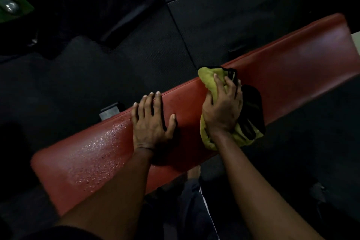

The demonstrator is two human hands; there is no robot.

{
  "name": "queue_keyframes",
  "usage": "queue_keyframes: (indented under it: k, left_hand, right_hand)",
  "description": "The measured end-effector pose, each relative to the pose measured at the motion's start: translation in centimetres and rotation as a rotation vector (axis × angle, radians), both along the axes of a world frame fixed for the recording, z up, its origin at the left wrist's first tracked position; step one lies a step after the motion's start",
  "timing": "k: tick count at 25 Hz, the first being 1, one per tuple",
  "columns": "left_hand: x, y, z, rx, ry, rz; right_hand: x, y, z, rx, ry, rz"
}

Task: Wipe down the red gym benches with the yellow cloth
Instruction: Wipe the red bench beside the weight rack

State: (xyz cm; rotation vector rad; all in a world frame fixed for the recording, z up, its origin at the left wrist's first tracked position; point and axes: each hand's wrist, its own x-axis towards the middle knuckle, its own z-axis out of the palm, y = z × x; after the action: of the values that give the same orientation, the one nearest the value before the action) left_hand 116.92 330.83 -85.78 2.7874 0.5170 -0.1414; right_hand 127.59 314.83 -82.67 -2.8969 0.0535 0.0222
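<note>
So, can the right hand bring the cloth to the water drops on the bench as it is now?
Probably not directly: the left hand rests flat on the bench between the cloth in the right hand and the drops.

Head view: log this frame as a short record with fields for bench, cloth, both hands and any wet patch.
bench: red bench, running diagonally from lower left to upper right
cloth: yellow cloth, bunched, on the bench top
right hand: grips the cloth against the bench
left hand: flat on the bench, fingers spread, holding nothing
wet patch: droplets on the pad left of the left hand
</note>
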Motion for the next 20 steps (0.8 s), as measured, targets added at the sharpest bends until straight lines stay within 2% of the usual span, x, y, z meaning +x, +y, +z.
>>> queue_keyframes:
  k: [3,5,8,11,16,18,20]
  left_hand:
    - [0.1,-0.2,0.0,-0.003,-0.025,0.000]
    - [-0.2,0.2,-0.2,-0.003,-0.054,0.005]
    - [-0.3,0.0,0.0,0.004,-0.064,-0.013]
    - [-0.7,0.2,1.2,-0.094,-0.043,-0.022]
    - [-5.6,3.5,1.6,0.046,0.095,-0.029]
    - [-6.4,3.6,1.2,0.084,0.065,-0.026]
    - [-6.1,3.5,0.7,0.074,0.044,-0.035]
  right_hand:
    - [0.6,-0.8,-0.9,-0.091,-0.020,0.171]
    - [1.2,-1.7,-1.2,-0.073,-0.024,0.281]
    - [1.1,-1.8,-1.1,-0.053,0.003,0.218]
    - [0.9,-1.3,-1.0,-0.075,-0.008,0.194]
    - [0.0,-0.5,-0.6,0.010,-0.013,0.167]
    - [-2.2,1.1,-0.4,0.041,0.026,0.280]
    - [-4.5,2.2,-0.3,-0.029,0.031,0.558]
